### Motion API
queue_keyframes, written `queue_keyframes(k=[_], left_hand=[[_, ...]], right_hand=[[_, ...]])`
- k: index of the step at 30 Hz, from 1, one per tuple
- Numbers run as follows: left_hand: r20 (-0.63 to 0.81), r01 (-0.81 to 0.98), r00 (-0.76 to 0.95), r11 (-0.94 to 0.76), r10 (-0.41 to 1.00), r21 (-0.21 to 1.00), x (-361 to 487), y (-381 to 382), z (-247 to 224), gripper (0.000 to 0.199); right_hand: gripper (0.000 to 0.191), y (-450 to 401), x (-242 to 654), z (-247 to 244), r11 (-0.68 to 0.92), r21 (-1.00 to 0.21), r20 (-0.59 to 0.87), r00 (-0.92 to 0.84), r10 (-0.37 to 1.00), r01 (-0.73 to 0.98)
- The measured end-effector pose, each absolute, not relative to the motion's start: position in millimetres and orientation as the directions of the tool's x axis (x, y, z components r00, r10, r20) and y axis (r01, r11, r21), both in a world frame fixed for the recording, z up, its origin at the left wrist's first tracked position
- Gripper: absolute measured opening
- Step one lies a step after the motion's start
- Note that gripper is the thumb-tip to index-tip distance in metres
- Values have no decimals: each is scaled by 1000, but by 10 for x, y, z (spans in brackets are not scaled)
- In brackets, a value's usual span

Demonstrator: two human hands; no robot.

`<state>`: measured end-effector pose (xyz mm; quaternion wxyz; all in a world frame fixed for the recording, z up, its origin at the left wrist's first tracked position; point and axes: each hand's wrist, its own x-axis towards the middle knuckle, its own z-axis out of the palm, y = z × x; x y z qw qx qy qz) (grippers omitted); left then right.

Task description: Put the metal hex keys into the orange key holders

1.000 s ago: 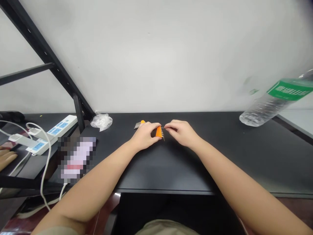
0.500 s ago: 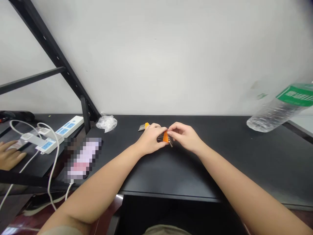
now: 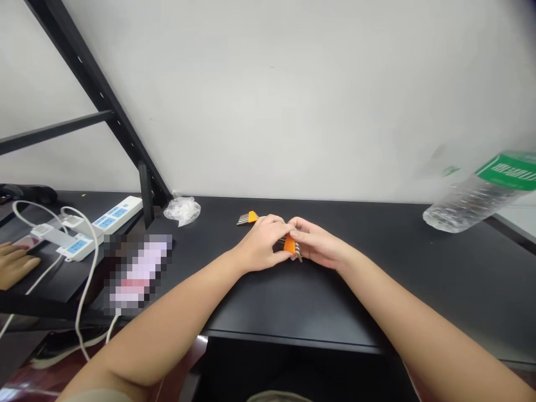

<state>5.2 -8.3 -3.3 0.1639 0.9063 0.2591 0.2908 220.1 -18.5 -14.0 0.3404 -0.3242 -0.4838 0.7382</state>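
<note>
A set of metal hex keys runs under my hands, with an orange holder at each end. One orange holder (image 3: 252, 217) sticks out beyond my left hand, its key ends fanned toward the far left. The other orange holder (image 3: 289, 243) lies between my hands, with steel key ends (image 3: 298, 253) showing below it. My left hand (image 3: 263, 243) grips the middle of the set and hides most of the keys. My right hand (image 3: 318, 243) closes on the near orange holder from the right, its fingertips against my left fingers.
The black table (image 3: 318, 296) carries a crumpled plastic bag (image 3: 182, 211) and a pixelated, blurred object (image 3: 138, 273). A transparent bottle (image 3: 473, 196) with a green label lies at right. At far left are a white power strip (image 3: 113, 216), cables, and another person's hand (image 3: 14, 264).
My hands have come closer together and now meet. The near orange holder has moved right and is partly covered by my right fingers. The view has shifted slightly.
</note>
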Motion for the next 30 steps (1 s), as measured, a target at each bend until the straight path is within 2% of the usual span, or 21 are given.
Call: queue_keyframes(k=[4, 7, 10, 12, 14, 17, 19, 21, 26, 30], left_hand=[[358, 433, 712, -779, 604, 453, 56, -70, -38, 41], [303, 471, 720, -760, 624, 448, 60, -55, -63, 43], [330, 470, 709, -766, 624, 438, 29, -15, -85, 53], [361, 503, 664, -749, 654, 432, -31, 55, -103, 56], [389, 616, 547, -671, 742, 412, -123, 168, -136, 48], [360, 779, 372, -499, 856, 380, -276, 374, -229, 56], [269, 838, 311, -396, 912, 374, -350, 491, -306, 68], [188, 867, 295, -345, 937, 361, -386, 569, -371, 72], [172, 884, 283, -326, 944, 335, -392, 620, -413, 58], [143, 832, 297, -329, 944, 446, -396, 589, -387, 53]], right_hand=[[32, -176, 2219, -129, -260, -962, -175, -549, 818, -81], [32, -157, 2213, -175, -187, -981, -184, -468, 864, 39], [31, -122, 2220, -237, -100, -978, -163, -373, 913, 182], [28, -90, 2264, -251, 21, -947, -87, -316, 945, 322], [24, -54, 2350, -239, 196, -832, 61, -265, 962, 518], [21, 2, 2534, -212, 373, -470, 253, -283, 925, 800], [16, 34, 2657, -215, 369, -269, 282, -293, 913, 890], [11, 57, 2753, -238, 329, -138, 259, -287, 922, 934], [5, 84, 2842, -314, 260, 16, 203, -258, 945, 965], [8, 70, 2849, -325, 242, 42, 172, -245, 954, 969]])
